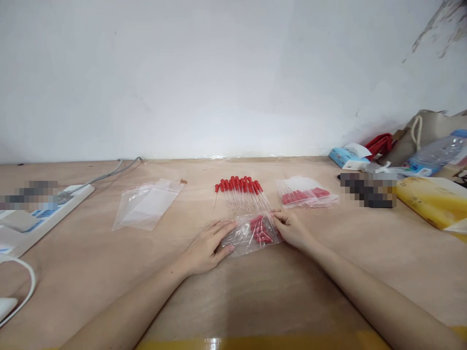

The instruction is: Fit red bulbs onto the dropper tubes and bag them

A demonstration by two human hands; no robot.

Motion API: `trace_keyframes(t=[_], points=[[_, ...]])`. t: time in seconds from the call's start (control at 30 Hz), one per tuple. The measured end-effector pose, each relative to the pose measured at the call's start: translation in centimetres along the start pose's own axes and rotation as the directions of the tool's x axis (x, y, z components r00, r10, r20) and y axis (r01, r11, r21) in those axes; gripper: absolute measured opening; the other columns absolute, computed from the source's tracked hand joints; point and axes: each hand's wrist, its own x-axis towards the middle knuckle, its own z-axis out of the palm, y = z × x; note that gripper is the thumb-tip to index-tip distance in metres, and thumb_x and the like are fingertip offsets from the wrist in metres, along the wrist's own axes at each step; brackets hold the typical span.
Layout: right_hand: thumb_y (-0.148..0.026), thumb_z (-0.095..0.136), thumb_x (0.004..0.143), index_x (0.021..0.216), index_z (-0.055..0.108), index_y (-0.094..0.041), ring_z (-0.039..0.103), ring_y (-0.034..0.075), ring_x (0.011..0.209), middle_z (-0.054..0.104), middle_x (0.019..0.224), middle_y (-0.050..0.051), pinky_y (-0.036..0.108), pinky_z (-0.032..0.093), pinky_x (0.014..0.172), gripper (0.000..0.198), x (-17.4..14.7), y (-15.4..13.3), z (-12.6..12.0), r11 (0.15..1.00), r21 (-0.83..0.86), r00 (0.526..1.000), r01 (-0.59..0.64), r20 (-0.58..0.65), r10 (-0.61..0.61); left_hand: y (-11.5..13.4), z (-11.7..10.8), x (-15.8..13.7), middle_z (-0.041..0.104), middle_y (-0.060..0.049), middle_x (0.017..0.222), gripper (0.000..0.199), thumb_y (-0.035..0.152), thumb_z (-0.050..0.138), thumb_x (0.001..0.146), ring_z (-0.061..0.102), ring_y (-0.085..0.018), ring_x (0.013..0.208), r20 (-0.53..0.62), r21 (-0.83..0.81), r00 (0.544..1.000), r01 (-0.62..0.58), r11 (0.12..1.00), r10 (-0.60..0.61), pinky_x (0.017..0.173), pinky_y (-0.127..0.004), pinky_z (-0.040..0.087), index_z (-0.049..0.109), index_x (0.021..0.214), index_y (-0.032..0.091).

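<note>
A clear zip bag (pixel 241 239) with red-bulbed droppers inside lies on the table in front of me. My right hand (pixel 290 227) is closed, pinching the bag's right edge near its upper corner. At the bag's left end rests my left hand (pixel 211 247), fingers stretched out and thumb apart, touching the plastic. Just beyond the bag, a row of loose droppers (pixel 239 187) with red bulbs and thin clear stems points toward me. To their right sits a pile of filled bags (pixel 306 194), red bulbs showing through. Flat, clear bags (pixel 149 204) lie on the left.
A white power strip (pixel 51 226) with cables is at the far left. On the right are a dark blurred object (pixel 368 190), a yellow package (pixel 430 201), a blue tissue pack (pixel 348 158) and a plastic bottle (pixel 438 150). A wall (pixel 219 78) closes off the back.
</note>
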Motion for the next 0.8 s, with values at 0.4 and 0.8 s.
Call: trace_keyframes(t=[0.4, 0.8], points=[[-0.046, 0.067, 0.060, 0.075, 0.058, -0.017, 0.059, 0.014, 0.059, 0.064, 0.070, 0.003, 0.026, 0.046, 0.055, 0.034, -0.3, -0.7, 0.3, 0.954, 0.259, 0.983, -0.150, -0.062, 0.171, -0.6, 0.5, -0.1, 0.034, -0.005, 0.138, 0.044, 0.036, 0.040, 0.088, 0.029, -0.022, 0.127, 0.017, 0.040, 1.000, -0.026, 0.999, 0.026, 0.103, -0.042, 0.029, 0.036, 0.131, 0.027], [-0.047, 0.063, 0.066, 0.066, 0.050, -0.018, 0.051, 0.011, 0.052, 0.058, 0.062, -0.001, 0.023, 0.040, 0.049, 0.032, -1.3, -1.5, 0.7, 0.948, 0.307, 0.991, -0.086, -0.069, 0.112, -0.1, 0.2, 0.0, 0.037, -0.006, 0.136, 0.044, 0.036, 0.041, 0.087, 0.032, -0.022, 0.126, 0.011, 0.020, 1.000, -0.013, 1.000, 0.013, 0.103, -0.041, 0.030, 0.036, 0.130, 0.025]])
